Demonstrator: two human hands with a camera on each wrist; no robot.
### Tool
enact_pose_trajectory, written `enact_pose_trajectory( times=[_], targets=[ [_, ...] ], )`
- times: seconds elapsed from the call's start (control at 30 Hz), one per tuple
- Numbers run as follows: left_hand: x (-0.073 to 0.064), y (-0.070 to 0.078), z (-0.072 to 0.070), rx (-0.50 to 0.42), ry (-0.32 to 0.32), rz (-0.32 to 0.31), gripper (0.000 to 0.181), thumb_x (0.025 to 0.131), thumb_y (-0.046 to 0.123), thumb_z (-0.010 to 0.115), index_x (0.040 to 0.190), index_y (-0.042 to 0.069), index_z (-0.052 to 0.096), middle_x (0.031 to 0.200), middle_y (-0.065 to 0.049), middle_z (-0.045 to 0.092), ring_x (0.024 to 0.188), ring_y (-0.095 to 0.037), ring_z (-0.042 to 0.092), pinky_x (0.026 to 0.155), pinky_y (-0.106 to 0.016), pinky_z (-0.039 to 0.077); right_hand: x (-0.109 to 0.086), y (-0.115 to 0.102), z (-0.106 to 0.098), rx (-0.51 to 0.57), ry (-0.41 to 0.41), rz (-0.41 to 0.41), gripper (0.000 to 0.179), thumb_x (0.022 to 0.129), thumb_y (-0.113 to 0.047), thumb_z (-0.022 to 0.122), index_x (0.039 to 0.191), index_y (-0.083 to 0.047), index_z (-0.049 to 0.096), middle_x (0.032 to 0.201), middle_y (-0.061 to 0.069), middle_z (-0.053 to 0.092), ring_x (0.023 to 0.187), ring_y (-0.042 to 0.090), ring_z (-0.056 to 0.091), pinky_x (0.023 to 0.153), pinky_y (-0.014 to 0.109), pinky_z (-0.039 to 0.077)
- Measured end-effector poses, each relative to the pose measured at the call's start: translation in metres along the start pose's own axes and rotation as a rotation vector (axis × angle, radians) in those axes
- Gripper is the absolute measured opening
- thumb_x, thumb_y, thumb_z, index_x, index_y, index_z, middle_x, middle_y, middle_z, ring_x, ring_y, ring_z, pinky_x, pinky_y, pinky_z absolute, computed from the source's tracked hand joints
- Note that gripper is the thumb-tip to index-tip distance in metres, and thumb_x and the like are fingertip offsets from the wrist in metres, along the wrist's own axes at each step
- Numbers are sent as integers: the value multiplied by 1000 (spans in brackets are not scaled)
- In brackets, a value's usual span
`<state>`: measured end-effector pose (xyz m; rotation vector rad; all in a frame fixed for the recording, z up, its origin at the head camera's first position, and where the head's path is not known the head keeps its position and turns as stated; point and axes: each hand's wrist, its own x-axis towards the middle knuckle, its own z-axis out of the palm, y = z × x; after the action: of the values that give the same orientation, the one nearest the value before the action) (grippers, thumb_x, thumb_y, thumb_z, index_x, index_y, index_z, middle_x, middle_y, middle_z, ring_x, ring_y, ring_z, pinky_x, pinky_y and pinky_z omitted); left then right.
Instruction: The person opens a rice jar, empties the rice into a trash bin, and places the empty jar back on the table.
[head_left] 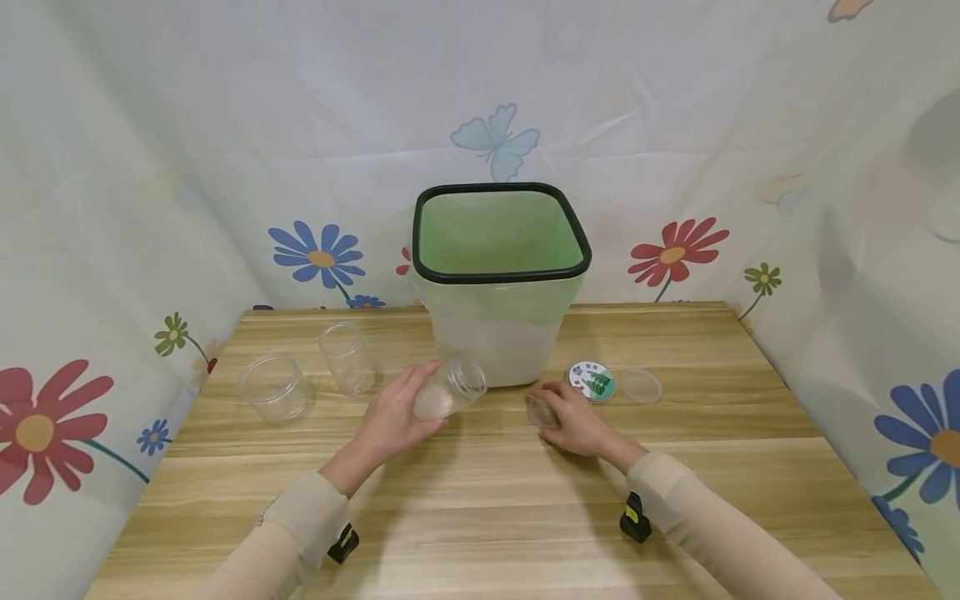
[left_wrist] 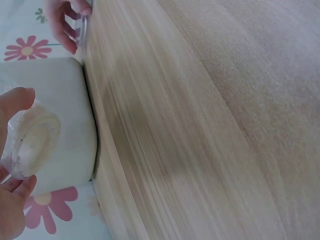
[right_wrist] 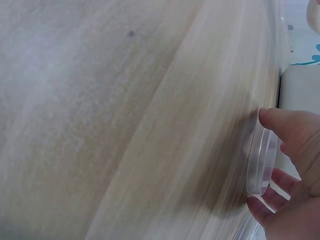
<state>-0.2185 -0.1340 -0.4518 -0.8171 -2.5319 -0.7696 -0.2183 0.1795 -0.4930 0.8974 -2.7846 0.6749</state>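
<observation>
My left hand (head_left: 397,410) grips a clear plastic jar (head_left: 454,383) in front of the bin, its mouth tipped toward the right. A whitish layer shows at the jar's base (left_wrist: 37,142) in the left wrist view. My right hand (head_left: 576,419) holds a clear round lid (right_wrist: 261,162) by its rim, thumb on one side and fingers on the other, low over the table. To the left stand two more clear jars, a wide one (head_left: 276,388) and a narrow one (head_left: 347,358), both without lids.
A pale green bin (head_left: 495,337) with a black rim stands at the back middle of the wooden table (head_left: 480,517). Right of it lie a round lid with a green and white label (head_left: 592,381) and another clear lid (head_left: 642,386). A flowered curtain (head_left: 360,108) hangs behind.
</observation>
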Motion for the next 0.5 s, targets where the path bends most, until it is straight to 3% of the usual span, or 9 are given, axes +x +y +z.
enact_pose_trajectory(
  times=[0.5],
  targets=[
    [-4,-8,-9,-7,-27,-33,83,61,21,84,133,13,45,118,-10,58,106,-29,56,85,-45,49,4,1,-11,-32,42,-12,45,76,-12,71,117,-2,57,111,19,56,101,34,53,87,49,43]
  ],
)
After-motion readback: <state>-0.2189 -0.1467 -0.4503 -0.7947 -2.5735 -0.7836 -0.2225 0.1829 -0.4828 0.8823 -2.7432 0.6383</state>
